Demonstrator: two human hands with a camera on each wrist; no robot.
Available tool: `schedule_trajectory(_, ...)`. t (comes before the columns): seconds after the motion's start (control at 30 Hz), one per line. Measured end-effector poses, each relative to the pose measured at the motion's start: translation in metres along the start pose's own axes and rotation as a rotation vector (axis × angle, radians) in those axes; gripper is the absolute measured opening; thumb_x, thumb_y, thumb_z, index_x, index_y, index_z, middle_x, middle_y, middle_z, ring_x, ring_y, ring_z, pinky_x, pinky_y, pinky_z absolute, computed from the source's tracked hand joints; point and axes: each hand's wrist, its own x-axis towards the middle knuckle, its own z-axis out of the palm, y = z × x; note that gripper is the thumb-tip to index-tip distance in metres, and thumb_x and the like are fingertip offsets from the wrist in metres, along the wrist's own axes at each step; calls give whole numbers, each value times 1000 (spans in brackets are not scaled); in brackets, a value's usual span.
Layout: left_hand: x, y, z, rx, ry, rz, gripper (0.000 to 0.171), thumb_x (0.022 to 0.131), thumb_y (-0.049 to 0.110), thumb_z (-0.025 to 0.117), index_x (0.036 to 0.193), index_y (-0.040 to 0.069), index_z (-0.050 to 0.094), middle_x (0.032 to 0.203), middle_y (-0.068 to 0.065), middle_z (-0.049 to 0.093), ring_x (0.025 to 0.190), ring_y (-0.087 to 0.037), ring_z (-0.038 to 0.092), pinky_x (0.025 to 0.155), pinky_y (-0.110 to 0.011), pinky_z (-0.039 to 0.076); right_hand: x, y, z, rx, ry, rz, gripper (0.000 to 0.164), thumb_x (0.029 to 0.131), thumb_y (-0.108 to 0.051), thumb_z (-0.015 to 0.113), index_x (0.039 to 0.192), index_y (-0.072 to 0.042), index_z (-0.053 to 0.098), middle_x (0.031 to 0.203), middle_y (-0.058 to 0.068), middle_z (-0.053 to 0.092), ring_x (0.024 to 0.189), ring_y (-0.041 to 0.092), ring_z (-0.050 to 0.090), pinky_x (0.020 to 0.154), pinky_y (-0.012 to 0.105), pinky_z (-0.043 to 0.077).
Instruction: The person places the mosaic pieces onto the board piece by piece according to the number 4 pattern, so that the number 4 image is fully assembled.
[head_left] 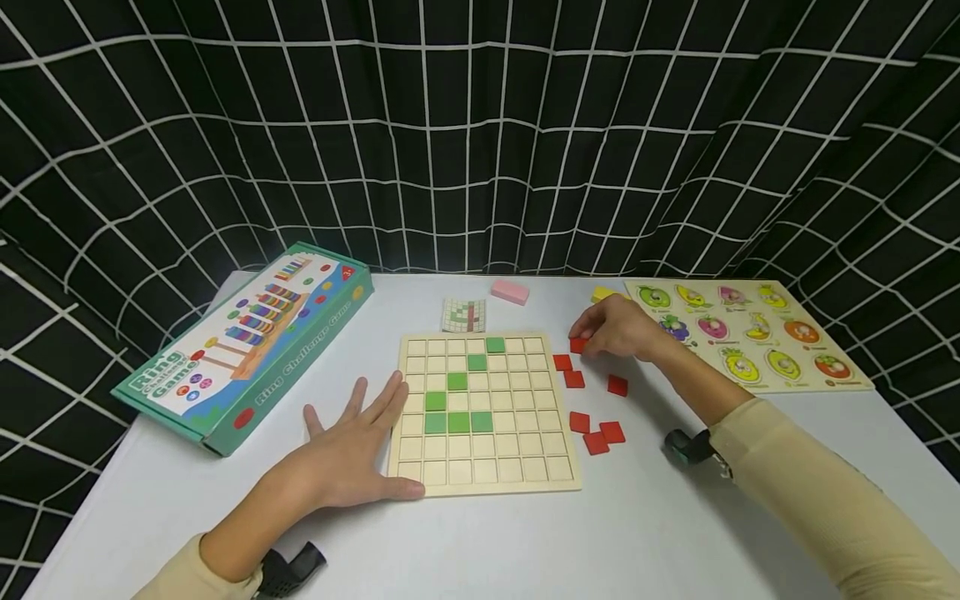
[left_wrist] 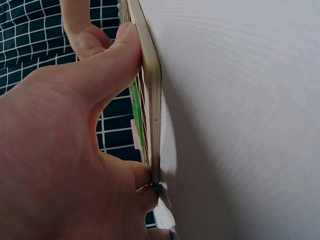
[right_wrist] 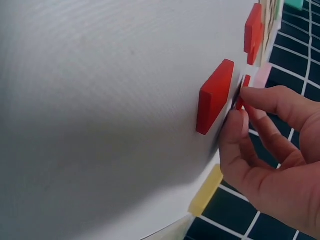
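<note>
My left hand (head_left: 345, 462) lies spread along the left side of a pale wooden grid board (head_left: 517, 450). Its thumb touches the lower left corner, and the fingertips are at the left edge. Several green square tiles (head_left: 458, 422) sit in the board's cells. Beyond the board's right side, my right hand (head_left: 618, 329) pinches a red square tile (head_left: 577, 344) at the tabletop; the right wrist view shows this red tile (right_wrist: 243, 92) partly hidden between thumb and fingers. Other loose red tiles (head_left: 596, 443) lie to the right of the board, one (right_wrist: 215, 97) close to that hand.
Behind the board lie a small pattern card (head_left: 463, 317) and a pink block (head_left: 510, 291). A yellow block (head_left: 606, 293) is partly behind my right hand. A green game box (head_left: 255, 333) stands at the left, a fruit picture board (head_left: 806, 304) at the right.
</note>
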Motion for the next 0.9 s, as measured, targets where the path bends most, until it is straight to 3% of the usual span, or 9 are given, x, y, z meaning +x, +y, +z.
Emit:
schedule_trajectory(0.5,2,0,1,-10,-4,-17,130,74,82,72,169,16,14,177,0,4,161,-47,1,98,-95,-4,-2,-8,-4,47,11,2,33,82,3,78,115,-3,79,115,17,68,103,29,55,78,32,54)
schedule_trajectory(0.9,3,-1,2,4,-7,-19,130,74,83,71,169,17,12,177,0,3,161,-46,1,99,-95,-3,-7,-22,2,85,-6,-60,34,80,4,74,114,-2,79,115,18,69,99,28,55,77,37,53)
